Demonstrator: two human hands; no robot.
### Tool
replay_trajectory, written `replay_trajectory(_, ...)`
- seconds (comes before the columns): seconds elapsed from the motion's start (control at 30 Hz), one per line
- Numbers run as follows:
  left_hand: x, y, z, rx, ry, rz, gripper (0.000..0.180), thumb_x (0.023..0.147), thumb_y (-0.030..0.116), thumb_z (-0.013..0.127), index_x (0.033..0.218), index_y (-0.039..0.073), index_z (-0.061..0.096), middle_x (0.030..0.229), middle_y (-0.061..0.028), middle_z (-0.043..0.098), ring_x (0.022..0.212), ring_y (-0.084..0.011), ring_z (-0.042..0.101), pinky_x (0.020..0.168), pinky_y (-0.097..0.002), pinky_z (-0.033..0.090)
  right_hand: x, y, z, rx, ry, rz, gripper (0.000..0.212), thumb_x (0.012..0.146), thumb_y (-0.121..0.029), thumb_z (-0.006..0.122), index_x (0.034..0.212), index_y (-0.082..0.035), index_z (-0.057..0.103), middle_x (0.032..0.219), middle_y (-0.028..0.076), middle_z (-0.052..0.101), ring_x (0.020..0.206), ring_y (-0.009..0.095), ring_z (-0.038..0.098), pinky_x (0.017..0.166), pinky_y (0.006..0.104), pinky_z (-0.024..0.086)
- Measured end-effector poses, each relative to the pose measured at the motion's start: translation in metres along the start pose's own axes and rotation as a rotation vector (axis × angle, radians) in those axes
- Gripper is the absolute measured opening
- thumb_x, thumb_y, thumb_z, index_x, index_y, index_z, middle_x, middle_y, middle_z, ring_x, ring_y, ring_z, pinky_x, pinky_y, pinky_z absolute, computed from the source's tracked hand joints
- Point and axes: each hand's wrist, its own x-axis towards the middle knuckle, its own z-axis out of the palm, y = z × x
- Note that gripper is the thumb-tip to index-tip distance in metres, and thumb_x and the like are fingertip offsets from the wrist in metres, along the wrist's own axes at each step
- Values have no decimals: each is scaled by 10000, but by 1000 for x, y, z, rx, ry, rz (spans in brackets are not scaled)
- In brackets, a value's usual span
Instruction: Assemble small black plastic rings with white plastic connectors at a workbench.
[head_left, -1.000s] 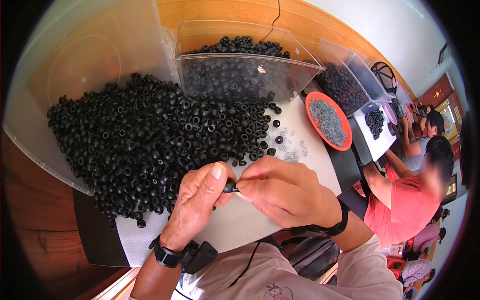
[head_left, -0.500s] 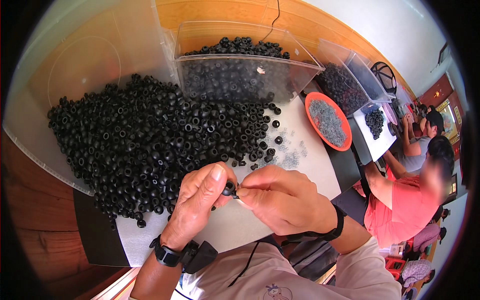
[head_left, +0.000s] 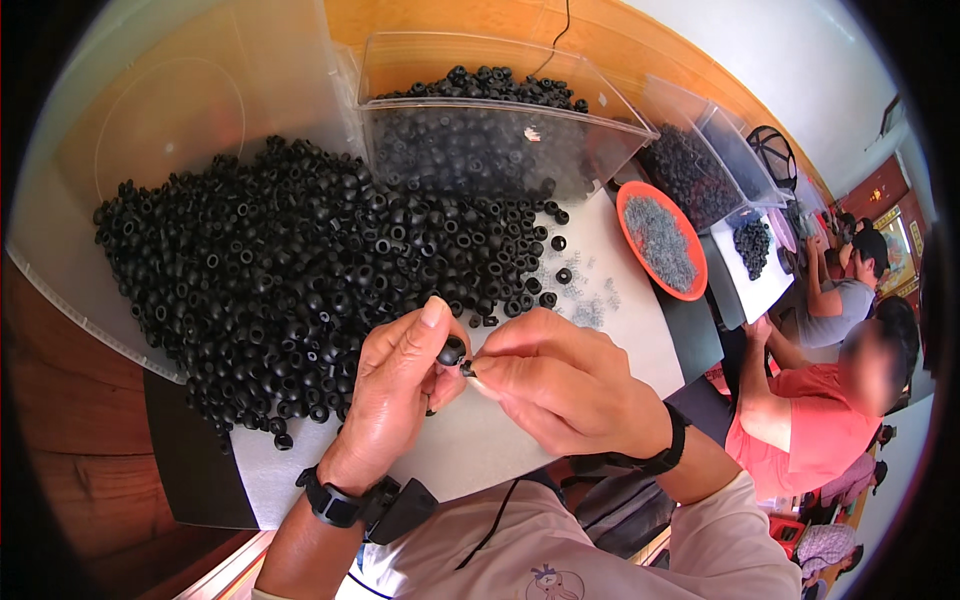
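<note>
In front of me my left hand (head_left: 395,385) is closed around a hollow black plastic ball (head_left: 452,350), its thumb pointing up beside it. Right against it, my right hand (head_left: 570,385) pinches a small black plug-like piece (head_left: 467,369) between thumb and fingertips. The two pieces are close together, and the fingers hide whether one sits inside the other. Just beyond my hands spreads a big heap of similar black pieces (head_left: 290,270), many showing round holes. Small clear-grey springs (head_left: 590,300) lie scattered on the white sheet (head_left: 630,340).
A clear bin (head_left: 500,150) of black pieces stands behind the heap. To its right are an orange bowl (head_left: 660,245) of springs and another clear bin (head_left: 690,175). A large translucent panel (head_left: 170,100) rises at the left. Co-workers sit along the right, the nearest in a coral shirt (head_left: 790,430).
Both hands have shifted slightly up in the view, still together. The ball shows more clearly between my fingers. The nearest co-worker's hands have moved.
</note>
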Motion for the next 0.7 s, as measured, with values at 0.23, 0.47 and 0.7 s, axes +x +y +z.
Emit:
replay_trajectory(0.23,-1,1,-2,-52,-47,7,428,1020,373,409,838,18,566,637,17,442,536,-52,388,486,-208,284,2,-1,0,9,-14,31,260,698,114,682,939,23,647,899,141,628,702,228,631,578,291,509)
replay_trajectory(0.47,-2,4,0,-10,-72,34,403,1018,362,419,866,20,570,678,17,464,566,-56,412,505,-210,309,4,-4,-2,11,-11,61,270,699,117,675,948,17,651,911,142,631,718,227,630,606,287,509)
replay_trajectory(0.7,0,1,-1,-65,-81,42,358,1015,342,443,896,30,575,661,26,462,566,-52,413,509,-203,312,4,-7,-5,7,-20,39,286,700,122,671,961,11,644,925,138,630,730,225,631,611,287,510)
